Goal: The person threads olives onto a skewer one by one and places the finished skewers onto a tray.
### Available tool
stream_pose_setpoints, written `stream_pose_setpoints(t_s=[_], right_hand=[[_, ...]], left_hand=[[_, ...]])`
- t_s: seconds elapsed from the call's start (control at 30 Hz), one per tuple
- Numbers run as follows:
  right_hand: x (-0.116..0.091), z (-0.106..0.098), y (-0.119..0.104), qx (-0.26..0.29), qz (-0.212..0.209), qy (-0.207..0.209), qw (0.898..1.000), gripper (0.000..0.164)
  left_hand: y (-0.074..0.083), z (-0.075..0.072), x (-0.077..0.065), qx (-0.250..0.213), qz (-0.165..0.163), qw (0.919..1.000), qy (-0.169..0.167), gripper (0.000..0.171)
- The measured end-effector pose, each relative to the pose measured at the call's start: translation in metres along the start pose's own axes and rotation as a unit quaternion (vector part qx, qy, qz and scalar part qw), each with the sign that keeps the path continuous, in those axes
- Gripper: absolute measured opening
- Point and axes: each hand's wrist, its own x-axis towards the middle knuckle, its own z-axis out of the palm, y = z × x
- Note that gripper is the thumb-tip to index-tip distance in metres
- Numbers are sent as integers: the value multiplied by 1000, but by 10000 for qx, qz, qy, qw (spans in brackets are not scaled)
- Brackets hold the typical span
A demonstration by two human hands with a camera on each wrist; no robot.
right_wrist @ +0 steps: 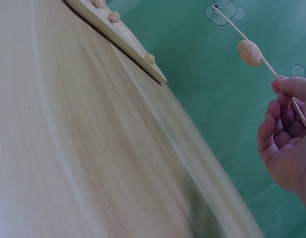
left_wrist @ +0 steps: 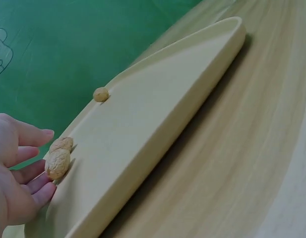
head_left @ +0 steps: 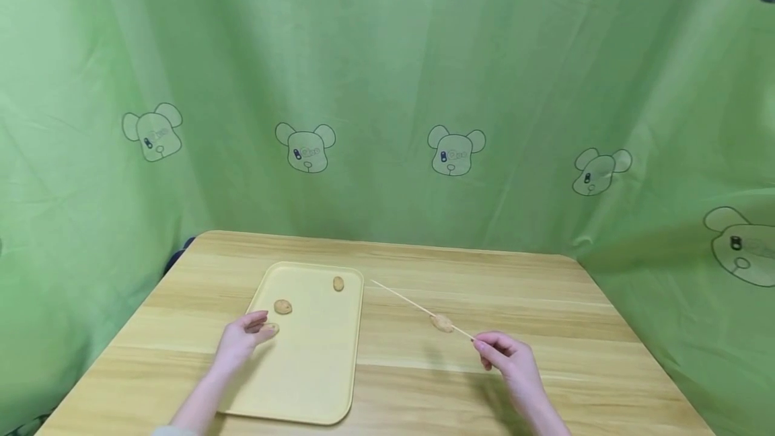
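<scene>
My right hand (head_left: 508, 362) pinches the lower end of a thin wooden skewer (head_left: 402, 297) between thumb and fingers. Partway along the skewer a tan, wrinkled oval food piece (head_left: 443, 323) is threaded, above the table. At the left, my left hand (head_left: 239, 340) reaches over the pale yellow tray (head_left: 309, 362). Its spread fingers are beside a similar oval piece (left_wrist: 57, 163), and the thumb does not close on it. A second piece (head_left: 282, 306) lies just beyond that one. Another piece (head_left: 338, 283) sits near the tray's far right corner.
The tray rests on the left part of a wood-grain table (head_left: 514, 288). A green curtain (head_left: 375, 86) with bear-head drawings hangs behind and at both sides of the table. The tray has a low raised rim.
</scene>
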Motion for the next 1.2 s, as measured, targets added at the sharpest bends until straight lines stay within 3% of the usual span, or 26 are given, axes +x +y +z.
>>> stream_pose_setpoints(t_s=[0.37,0.5,0.87,1.2], right_hand=[[0,4,2,54,42,26,10000,9],[-1,4,4,90,28,23,10000,8],[0,6,3,145,-2,-24,9999,7],[-2,8,5,158,67,-90,9998,6]], left_hand=[[-10,13,2,914,390,9938,499,32],[-12,16,3,1036,515,9914,607,25],[-1,16,-1,847,485,9938,537,29],[16,23,-7,353,536,9976,255,27]])
